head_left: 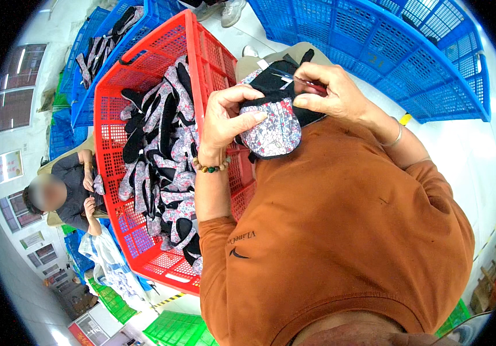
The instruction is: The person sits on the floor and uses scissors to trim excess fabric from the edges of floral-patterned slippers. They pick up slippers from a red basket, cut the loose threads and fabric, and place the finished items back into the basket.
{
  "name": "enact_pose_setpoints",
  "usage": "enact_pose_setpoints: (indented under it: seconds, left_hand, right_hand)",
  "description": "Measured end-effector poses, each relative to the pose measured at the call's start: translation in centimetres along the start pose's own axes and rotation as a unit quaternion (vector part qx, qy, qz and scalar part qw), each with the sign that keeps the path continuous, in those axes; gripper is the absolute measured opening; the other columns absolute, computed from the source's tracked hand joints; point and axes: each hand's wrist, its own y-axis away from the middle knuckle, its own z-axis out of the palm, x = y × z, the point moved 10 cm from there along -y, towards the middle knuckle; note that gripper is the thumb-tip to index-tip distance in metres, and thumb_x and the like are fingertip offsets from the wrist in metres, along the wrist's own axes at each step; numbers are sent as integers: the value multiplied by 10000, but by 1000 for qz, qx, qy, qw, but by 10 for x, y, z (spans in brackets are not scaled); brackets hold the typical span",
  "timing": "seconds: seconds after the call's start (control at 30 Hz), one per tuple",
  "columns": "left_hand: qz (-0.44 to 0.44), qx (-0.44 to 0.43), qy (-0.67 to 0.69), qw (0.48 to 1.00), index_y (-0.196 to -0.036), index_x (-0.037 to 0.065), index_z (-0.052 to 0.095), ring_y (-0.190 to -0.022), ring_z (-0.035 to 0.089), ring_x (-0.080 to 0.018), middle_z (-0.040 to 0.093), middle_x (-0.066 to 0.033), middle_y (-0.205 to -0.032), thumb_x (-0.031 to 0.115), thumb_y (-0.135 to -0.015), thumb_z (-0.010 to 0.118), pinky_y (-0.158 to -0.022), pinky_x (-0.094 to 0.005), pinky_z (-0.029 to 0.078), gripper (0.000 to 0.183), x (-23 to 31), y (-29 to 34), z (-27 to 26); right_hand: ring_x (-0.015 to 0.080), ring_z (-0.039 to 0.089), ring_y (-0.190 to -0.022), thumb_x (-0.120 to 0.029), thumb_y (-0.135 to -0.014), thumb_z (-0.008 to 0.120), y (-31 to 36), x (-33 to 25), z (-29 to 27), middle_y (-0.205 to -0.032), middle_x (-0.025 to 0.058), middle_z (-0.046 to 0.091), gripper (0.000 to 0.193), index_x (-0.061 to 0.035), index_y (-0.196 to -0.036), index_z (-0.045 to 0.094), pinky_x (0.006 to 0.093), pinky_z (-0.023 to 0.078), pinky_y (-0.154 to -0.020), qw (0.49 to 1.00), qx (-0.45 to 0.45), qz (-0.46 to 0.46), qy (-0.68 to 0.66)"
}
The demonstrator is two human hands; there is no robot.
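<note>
My left hand [225, 118] pinches a floral-print fabric slipper [274, 135] with black trim, its thumb pressed on the printed toe. Just to the right, my right hand [335, 95] is closed around a small pair of scissors [312, 87] with dark red handles. Their narrow blades point left over the slipper's black part, close to a small white tag [263, 64]. The fingers partly cover the handles, and I cannot tell whether the blades touch the fabric. Black material lies beneath both hands, over my lap.
At my left stands a red plastic crate [144, 262] heaped with similar floral and black slippers [164, 132]. Blue crates [369, 55] stand ahead and to the right; another blue crate [77, 95] is at far left. A seated co-worker [72, 179] handles a similar piece beyond the red crate.
</note>
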Motion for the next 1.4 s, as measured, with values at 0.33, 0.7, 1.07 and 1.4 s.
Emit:
enact_pose_setpoints:
  seconds: [0.33, 0.7, 1.07, 1.4]
  left_hand:
    - [16, 35, -138, 990, -831, -22, 617, -728, 539, -93, 583, -28, -795, 7, -632, 723, -660, -231, 429, 228, 10, 2, 3]
    - [49, 42, -120, 991, -830, -33, 607, -726, 534, -80, 566, -22, -791, -22, -626, 720, -646, -209, 426, 233, 25, 6, 0]
    - [3, 47, -179, 983, -882, -38, 602, -779, 553, -109, 586, -48, -851, -48, -633, 709, -713, -225, 433, 271, 18, 7, 4]
    - [-39, 40, -143, 988, -844, -36, 621, -702, 534, -73, 587, -26, -770, 56, -632, 719, -641, -213, 432, 251, 12, 6, 13]
  right_hand:
    - [88, 455, -596, -211, -787, 627, -27, -29, 15, -632, 38, 519, 210, -5, -764, 595, 263, 383, -554, 991, -29, -116, -60]
    - [42, 394, -553, -235, -848, 592, -11, -3, -51, -578, -28, 464, 238, -11, -769, 603, 220, 335, -487, 985, 164, -49, 3]
    - [220, 527, -565, -410, -731, 633, 13, -73, -8, -645, 53, 466, 348, -84, -688, 520, 313, 410, -454, 883, 37, -284, 372]
    - [181, 543, -557, -386, -739, 615, 6, -86, 3, -630, 31, 458, 326, -99, -636, 502, 296, 426, -458, 829, 6, -337, 446]
